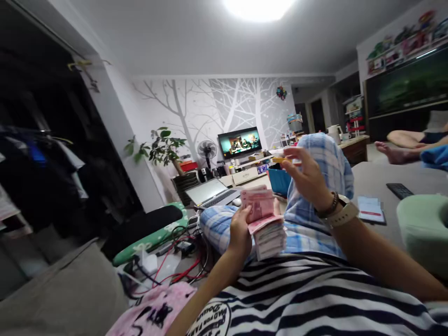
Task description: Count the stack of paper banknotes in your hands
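My left hand (241,228) is closed on a few pink banknotes (261,203), held upright and slightly fanned in front of me. Just below them, in my lap, rises a thick stack of banknotes (269,240) with a pink note on top and pale edges towards me. My right hand (306,175) is raised in front of my bent knee, apart from the notes. Between its thumb and forefinger shows a small yellow-orange strip (279,160), too small and blurred to name. A bracelet and a pale-strapped watch (339,214) are on my right wrist.
On the left are a laptop (215,192), a mouse (237,202) and tangled cables (185,266). A phone (371,209), a remote control (399,190) and a green rounded object (425,228) lie on the right. Another person's bare foot (394,151) rests farther back.
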`<state>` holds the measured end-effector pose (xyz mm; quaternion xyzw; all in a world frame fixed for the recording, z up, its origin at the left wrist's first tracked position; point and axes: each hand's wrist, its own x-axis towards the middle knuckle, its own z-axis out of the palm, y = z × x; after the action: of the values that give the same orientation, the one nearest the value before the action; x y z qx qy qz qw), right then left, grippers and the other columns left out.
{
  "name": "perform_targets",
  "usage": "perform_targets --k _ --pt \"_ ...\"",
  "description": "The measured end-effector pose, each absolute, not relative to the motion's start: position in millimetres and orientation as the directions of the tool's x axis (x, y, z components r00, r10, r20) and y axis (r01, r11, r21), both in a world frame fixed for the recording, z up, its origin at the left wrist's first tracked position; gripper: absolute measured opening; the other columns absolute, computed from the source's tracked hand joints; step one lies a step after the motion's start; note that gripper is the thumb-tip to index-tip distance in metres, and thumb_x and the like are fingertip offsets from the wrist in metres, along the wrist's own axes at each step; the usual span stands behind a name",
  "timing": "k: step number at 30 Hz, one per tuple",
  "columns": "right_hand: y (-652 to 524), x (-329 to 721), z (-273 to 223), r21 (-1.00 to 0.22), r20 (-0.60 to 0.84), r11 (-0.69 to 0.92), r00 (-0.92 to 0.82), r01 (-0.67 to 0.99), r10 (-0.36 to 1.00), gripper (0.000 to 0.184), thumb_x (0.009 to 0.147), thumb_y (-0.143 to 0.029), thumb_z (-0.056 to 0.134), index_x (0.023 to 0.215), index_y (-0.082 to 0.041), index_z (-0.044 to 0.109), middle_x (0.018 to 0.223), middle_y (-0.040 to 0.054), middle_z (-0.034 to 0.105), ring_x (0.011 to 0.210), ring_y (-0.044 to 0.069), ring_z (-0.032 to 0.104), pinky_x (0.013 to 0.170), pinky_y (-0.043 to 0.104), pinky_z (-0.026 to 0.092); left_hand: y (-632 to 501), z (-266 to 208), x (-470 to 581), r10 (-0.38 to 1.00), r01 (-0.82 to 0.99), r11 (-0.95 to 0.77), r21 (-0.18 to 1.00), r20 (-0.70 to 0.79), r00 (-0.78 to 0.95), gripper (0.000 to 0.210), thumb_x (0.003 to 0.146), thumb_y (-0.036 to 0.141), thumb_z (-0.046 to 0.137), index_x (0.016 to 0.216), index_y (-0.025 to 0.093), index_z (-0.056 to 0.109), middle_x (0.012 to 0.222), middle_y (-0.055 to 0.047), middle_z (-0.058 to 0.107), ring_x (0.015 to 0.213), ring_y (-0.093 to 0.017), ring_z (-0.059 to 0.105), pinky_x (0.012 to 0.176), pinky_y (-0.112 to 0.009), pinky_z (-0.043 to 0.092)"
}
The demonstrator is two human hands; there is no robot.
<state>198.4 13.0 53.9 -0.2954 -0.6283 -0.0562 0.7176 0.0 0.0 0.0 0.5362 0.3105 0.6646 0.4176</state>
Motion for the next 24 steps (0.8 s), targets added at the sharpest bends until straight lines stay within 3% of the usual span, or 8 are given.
perform_targets --k 4,9,12,20,24 --pt "-0.8 172.2 25.1 -0.588 0.804 0.788 0.019 0.185 0.595 0.039 0.082 -0.046 0.064 0.113 -0.023 0.058 0.114 0.0082 0.062 0.097 0.022 0.060 0.083 0.037 0.050 3.6 -4.5 1.3 0.889 -0.347 -0.441 0.827 0.455 -0.046 0.007 0.071 0.024 0.064 0.072 0.018 0.068 0.079 -0.008 0.070 0.095 -0.027 0.064 0.087 -0.036 0.049" --pt "0.5 168.4 -14.8 -0.832 0.547 0.532 -0.075 -0.156 0.834 0.042 0.075 -0.050 0.068 0.106 -0.023 0.059 0.102 0.0054 0.066 0.086 0.020 0.063 0.073 0.033 0.051 22.3 -20.2 9.1 0.899 -0.458 -0.362 0.812 0.435 0.060 0.012 0.071 0.029 0.064 0.078 0.019 0.067 0.076 -0.005 0.070 0.087 -0.025 0.066 0.081 -0.038 0.052" --pt "1.9 166.0 -18.4 -0.860 0.477 0.454 -0.052 -0.233 0.877 0.042 0.071 -0.052 0.071 0.100 -0.023 0.060 0.087 0.0029 0.068 0.074 0.018 0.062 0.065 0.030 0.049 23.5 -23.4 12.7 0.891 -0.447 -0.368 0.815 0.447 0.082 0.014 0.072 0.031 0.065 0.078 0.019 0.067 0.075 -0.005 0.070 0.082 -0.024 0.067 0.079 -0.036 0.052" --pt "13.6 165.0 -21.7 -0.837 0.486 0.490 0.082 -0.244 0.870 0.042 0.062 -0.054 0.077 0.076 -0.020 0.056 0.061 -0.0044 0.053 0.050 0.010 0.044 0.047 0.025 0.034 20.1 -23.5 15.9 0.910 -0.438 -0.308 0.844 0.396 0.123 0.026 0.068 0.037 0.070 0.085 0.017 0.069 0.080 -0.007 0.071 0.088 -0.027 0.067 0.079 -0.038 0.052" --pt "11.9 163.7 -22.5 -0.824 0.514 0.515 0.070 -0.236 0.855 0.042 0.062 -0.055 0.077 0.064 -0.019 0.055 0.054 -0.0058 0.047 0.047 0.009 0.038 0.046 0.025 0.031 22.8 -26.3 15.1 0.902 -0.438 -0.310 0.844 0.406 0.144 0.025 0.069 0.035 0.070 0.087 0.018 0.069 0.082 -0.007 0.072 0.084 -0.025 0.068 0.080 -0.037 0.053"
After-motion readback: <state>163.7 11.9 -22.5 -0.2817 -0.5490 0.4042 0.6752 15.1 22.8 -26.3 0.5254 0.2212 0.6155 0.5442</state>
